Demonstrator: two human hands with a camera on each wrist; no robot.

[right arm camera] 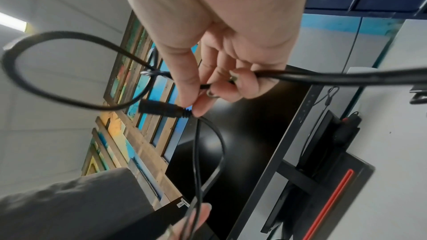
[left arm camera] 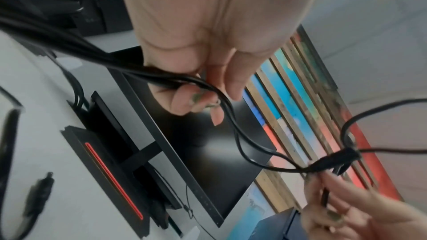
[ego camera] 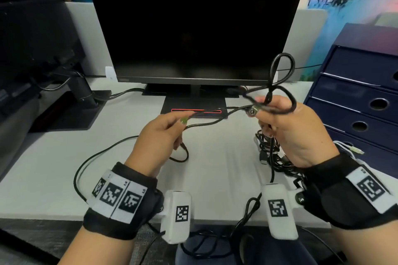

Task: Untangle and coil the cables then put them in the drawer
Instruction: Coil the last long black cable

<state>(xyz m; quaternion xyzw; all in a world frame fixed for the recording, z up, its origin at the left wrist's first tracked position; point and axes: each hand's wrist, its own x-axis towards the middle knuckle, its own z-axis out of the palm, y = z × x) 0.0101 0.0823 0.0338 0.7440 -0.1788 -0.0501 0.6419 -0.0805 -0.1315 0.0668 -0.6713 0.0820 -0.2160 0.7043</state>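
A thin black cable (ego camera: pixel 217 121) stretches in the air between both hands above the white desk (ego camera: pixel 43 168). My left hand (ego camera: pixel 163 129) pinches two strands of it (left arm camera: pixel 198 83), and the slack falls in a long loop (ego camera: pixel 90 157) on the desk. My right hand (ego camera: pixel 286 122) holds the cable's other end, thumb and forefinger pinching just behind a black barrel plug (right arm camera: pixel 161 109), with loose loops (ego camera: pixel 282 69) standing up above the fingers. A tangled pile of black cables (ego camera: pixel 271 153) lies on the desk under the right hand. The dark blue drawer unit (ego camera: pixel 364 101) stands at the right, drawers closed.
A black monitor (ego camera: pixel 193 23) on its stand with a red-striped base (ego camera: pixel 196 112) fills the back of the desk. A second monitor's arm (ego camera: pixel 84 90) stands at the back left. More cable (ego camera: pixel 245 217) hangs off the front edge toward my lap.
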